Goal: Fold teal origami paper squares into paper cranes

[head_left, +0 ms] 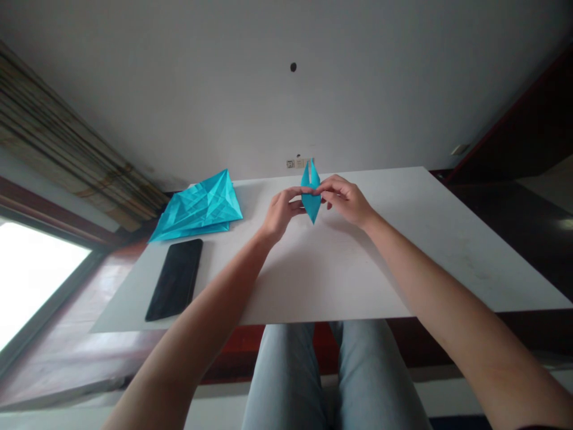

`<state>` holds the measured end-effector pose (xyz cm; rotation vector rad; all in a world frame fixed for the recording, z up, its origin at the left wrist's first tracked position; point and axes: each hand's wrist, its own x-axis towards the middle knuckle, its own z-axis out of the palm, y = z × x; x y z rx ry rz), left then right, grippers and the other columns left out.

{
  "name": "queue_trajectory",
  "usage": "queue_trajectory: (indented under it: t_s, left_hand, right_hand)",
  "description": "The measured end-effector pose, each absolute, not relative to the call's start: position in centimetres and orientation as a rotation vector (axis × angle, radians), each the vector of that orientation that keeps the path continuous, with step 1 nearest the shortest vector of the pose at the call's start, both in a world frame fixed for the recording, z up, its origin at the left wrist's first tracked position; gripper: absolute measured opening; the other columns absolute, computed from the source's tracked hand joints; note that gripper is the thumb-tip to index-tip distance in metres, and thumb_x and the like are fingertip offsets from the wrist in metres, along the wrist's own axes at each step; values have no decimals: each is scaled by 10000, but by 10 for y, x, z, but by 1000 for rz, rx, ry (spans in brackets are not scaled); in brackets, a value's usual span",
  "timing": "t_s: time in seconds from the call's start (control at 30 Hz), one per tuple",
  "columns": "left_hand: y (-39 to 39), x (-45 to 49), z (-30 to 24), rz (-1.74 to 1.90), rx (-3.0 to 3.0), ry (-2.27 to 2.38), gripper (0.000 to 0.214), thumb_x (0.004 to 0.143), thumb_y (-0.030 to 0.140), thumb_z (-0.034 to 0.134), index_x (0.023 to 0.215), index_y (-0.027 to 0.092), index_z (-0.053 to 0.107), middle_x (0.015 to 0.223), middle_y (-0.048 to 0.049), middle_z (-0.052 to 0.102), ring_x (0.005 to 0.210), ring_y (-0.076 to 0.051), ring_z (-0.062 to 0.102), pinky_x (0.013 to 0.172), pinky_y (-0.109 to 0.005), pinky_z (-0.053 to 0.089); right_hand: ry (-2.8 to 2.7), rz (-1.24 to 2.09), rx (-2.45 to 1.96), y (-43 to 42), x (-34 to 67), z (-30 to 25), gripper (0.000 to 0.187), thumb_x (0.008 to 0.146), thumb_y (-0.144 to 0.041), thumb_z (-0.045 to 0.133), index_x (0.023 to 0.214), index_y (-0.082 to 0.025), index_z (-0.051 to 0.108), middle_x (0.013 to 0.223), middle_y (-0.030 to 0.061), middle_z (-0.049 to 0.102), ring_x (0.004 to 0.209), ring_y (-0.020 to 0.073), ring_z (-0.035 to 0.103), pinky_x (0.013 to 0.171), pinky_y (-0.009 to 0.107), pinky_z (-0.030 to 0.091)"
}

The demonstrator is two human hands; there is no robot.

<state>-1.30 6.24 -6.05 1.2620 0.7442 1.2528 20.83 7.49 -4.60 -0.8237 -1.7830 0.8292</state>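
Observation:
Between my two hands is a small folded piece of blue origami paper [311,206], held up over the white table. Two narrow points rise at its top, and a wider single point faces down toward me. My left hand [283,211] grips its left edge, with the index finger across the front and other fingers behind. On the right side, my right hand [344,198] pinches the paper near its middle with thumb and index finger. The fingertips of both hands almost meet at the centre, hiding part of the folds there.
Creased blue paper sheets [201,206] lie stacked at the table's back left. A black phone [175,279] rests in front of them. The white table [452,251] reaches to a wall with sockets [299,163]. A curtain [67,131] hangs at left.

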Motion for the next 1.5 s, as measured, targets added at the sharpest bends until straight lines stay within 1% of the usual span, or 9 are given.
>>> queue_trajectory:
  t_s: [0.13, 0.2, 0.3, 0.5, 0.67, 0.77, 0.9, 1.07, 1.5]
  left_hand:
    - [63, -13, -63, 1284, 1331, 740, 547, 879, 648, 943, 1125, 200, 748, 1147, -78, 819, 908, -196, 796, 846, -329, 663]
    - [63, -12, -65, 1321, 1361, 730, 597, 789, 559, 1040, 1129, 219, 686, 1164, -40, 779, 836, -138, 753, 783, -281, 637]
    - [64, -11, -68, 1345, 1351, 710, 691, 770, 514, 1052, 1197, 269, 567, 1181, -10, 726, 815, -127, 749, 736, -278, 636]
    - [64, -7, -73, 1353, 1354, 755, 756, 781, 457, 1052, 1239, 298, 472, 1136, 19, 693, 829, -138, 773, 736, -278, 629]
    - [62, -7, -70, 1278, 1383, 811, 626, 843, 547, 1005, 1194, 230, 595, 1038, -5, 726, 869, -163, 779, 771, -287, 620]
    - [63, -11, -65, 1289, 1413, 818, 547, 914, 613, 918, 1181, 208, 667, 1091, -46, 771, 942, -188, 788, 838, -324, 647]
    - [67, -19, -58, 1356, 1431, 822, 432, 925, 575, 865, 1127, 220, 723, 1114, -51, 798, 1000, -200, 773, 867, -318, 632]
    - [68, -24, -54, 1385, 1300, 780, 345, 963, 553, 766, 1106, 248, 693, 1117, -43, 792, 1028, -211, 790, 870, -316, 614]
    - [63, -20, -49, 1426, 1352, 770, 330, 901, 421, 865, 1022, 249, 611, 985, 22, 714, 887, -124, 707, 821, -244, 577]
  right_hand:
    - [-1772, 813, -817, 75, 207, -48, 307, 934, -541, 869, 1080, -280, 801, 1154, 65, 735, 950, 215, 697, 683, 326, 576]
    - [-1708, 847, -822, 76, 206, -51, 460, 867, -564, 939, 1176, -296, 728, 1162, 45, 745, 902, 196, 699, 676, 318, 556]
    - [-1651, 894, -853, 80, 205, -56, 624, 799, -617, 982, 1230, -302, 658, 1088, 21, 757, 835, 186, 691, 684, 326, 550]
    - [-1735, 907, -934, 82, 206, -57, 498, 830, -673, 940, 977, -259, 706, 969, 40, 767, 824, 209, 681, 722, 357, 557]
    - [-1775, 915, -942, 81, 208, -56, 472, 855, -685, 920, 968, -257, 759, 950, 47, 799, 806, 221, 689, 742, 376, 565]
    - [-1822, 992, -936, 79, 209, -54, 508, 862, -728, 907, 981, -247, 797, 941, 57, 823, 791, 228, 707, 754, 393, 574]
    - [-1801, 1131, -909, 74, 209, -50, 541, 859, -759, 906, 991, -243, 817, 923, 62, 831, 816, 241, 732, 759, 395, 591]
    - [-1780, 1186, -894, 71, 207, -46, 492, 837, -698, 937, 937, -233, 809, 857, 36, 781, 760, 206, 678, 712, 357, 555]
    - [-1794, 1214, -916, 69, 206, -47, 476, 824, -675, 938, 919, -238, 778, 834, 24, 736, 757, 204, 644, 716, 361, 522]
